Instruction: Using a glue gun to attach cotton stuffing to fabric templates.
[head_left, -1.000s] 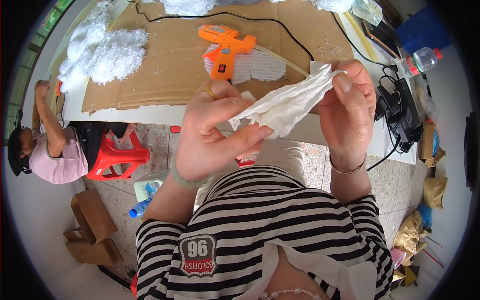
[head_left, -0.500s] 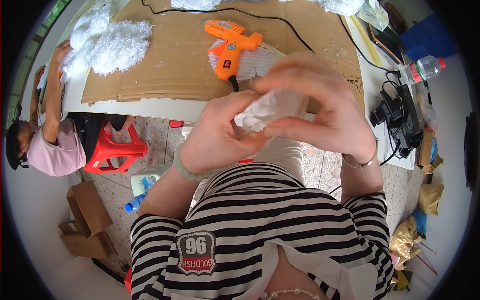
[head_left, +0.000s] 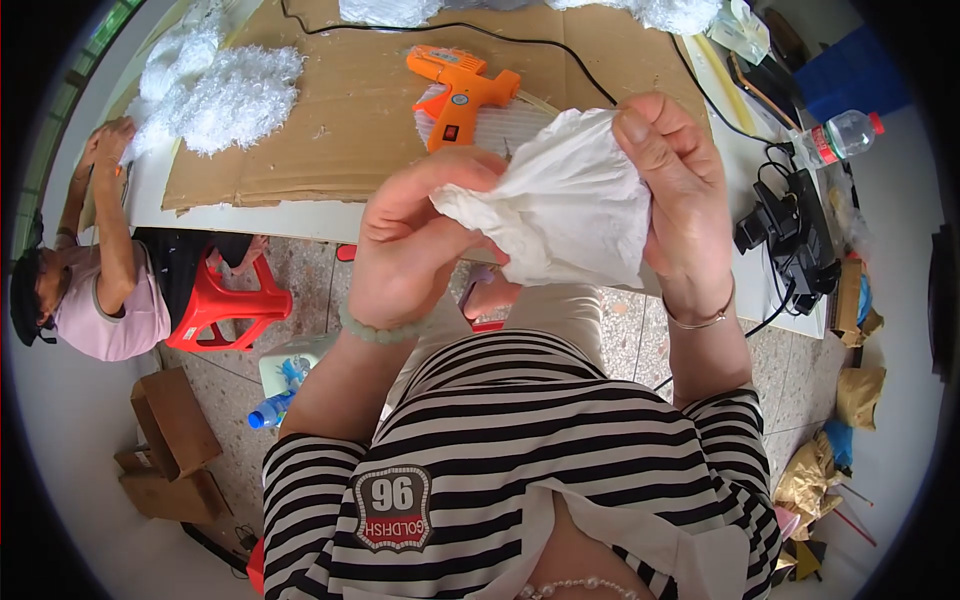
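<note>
A crumpled white tissue (head_left: 580, 205) is stretched between my two hands, above my lap at the table's near edge. My left hand (head_left: 420, 225) pinches its gathered, narrower end. At the wider end, my right hand (head_left: 680, 190) grips the edge between thumb and fingers. Just beyond my hands, an orange glue gun (head_left: 462, 92) lies on a piece of ribbed translucent packing (head_left: 495, 128) upon the cardboard sheet (head_left: 345, 110).
Fluffy white shredded material (head_left: 235, 95) lies at the left of the table. A plastic bottle (head_left: 845, 138) and black power adapters (head_left: 790, 230) are at the right. On the left, a co-worker (head_left: 115, 290) sits on a red stool (head_left: 235, 305). Cardboard boxes (head_left: 175, 425) stand on the floor.
The tissue was bunched between my hands and is now spread out. My right hand has moved from over it to its right edge. The co-worker's hands have come together.
</note>
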